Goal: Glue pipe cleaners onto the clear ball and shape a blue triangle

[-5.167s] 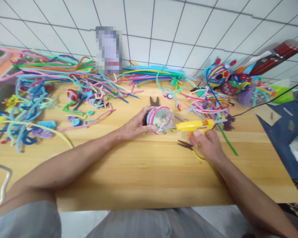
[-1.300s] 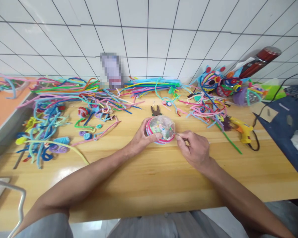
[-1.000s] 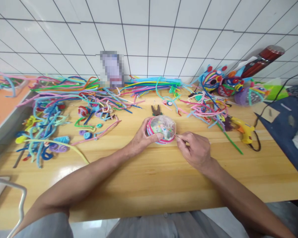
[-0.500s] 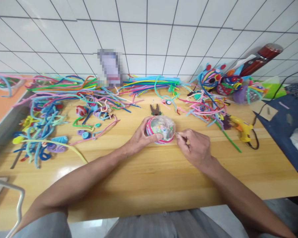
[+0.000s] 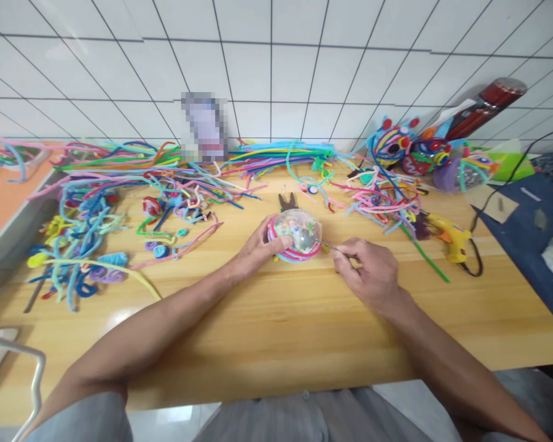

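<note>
My left hand [image 5: 254, 250] is closed around a clear plastic ball [image 5: 304, 228], its thumb lying across the front. Pink and blue fuzzy pipe cleaners wrap the ball's lower part, and small colourful bits show through the clear side. Between the fingertips of my right hand [image 5: 372, 267] is a thin, dark, stick-like tool [image 5: 329, 245], pointing left. Its tip meets the ball's right edge; whether it goes inside, I cannot tell. Just behind the ball lie pliers [image 5: 286, 201], jaws apart, their handles partly hidden.
Pipe cleaners [image 5: 281, 156] lie along the tiled wall, with curled pieces [image 5: 90, 227] at left and a tangle [image 5: 382, 196] at right. A yellow glue gun [image 5: 454, 239] with a cord rests at right. Decorated balls [image 5: 389, 147] stand behind it, near a dark red cylinder [image 5: 488, 104].
The ball has tilted and shifted slightly left in my left hand. My right hand has drawn a little to the right, and more of the thin tool shows.
</note>
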The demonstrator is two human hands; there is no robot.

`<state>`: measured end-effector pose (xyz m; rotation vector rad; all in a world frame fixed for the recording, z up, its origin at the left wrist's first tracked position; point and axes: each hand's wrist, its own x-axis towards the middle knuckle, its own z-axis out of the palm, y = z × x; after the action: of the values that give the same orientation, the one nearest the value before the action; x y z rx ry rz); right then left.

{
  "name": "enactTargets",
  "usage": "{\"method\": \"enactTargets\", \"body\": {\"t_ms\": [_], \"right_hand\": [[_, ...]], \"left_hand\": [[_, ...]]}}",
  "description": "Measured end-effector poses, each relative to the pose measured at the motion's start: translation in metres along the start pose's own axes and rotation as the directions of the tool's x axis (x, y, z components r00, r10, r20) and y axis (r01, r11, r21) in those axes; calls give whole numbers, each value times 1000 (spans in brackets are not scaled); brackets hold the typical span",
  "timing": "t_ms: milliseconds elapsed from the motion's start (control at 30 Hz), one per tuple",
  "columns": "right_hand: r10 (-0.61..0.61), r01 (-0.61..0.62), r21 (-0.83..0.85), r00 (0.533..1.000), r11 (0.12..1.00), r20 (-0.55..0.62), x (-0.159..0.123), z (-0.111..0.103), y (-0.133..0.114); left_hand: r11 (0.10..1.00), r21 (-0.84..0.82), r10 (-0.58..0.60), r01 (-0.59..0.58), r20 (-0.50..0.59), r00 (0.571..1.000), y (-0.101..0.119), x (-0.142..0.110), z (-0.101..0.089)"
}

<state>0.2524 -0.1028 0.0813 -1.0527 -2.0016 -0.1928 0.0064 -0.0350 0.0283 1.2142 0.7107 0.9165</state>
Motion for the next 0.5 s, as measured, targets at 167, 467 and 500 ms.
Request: {"method": "enactTargets", "body": {"t_ms": [167,467,500], "right_hand": [[-76,76,8,996,997,49,0,4,12],[-92,94,-11,992,996,91,3,4,13],[-90,93,-29,992,995,85,3,4,13]], "left_hand": [[999,-22,-22,25,99,995,2,1,-5],[997,20,-78,75,161,984,11,3,-11],[997,36,-79,74,166,983,12,3,-11]]}}
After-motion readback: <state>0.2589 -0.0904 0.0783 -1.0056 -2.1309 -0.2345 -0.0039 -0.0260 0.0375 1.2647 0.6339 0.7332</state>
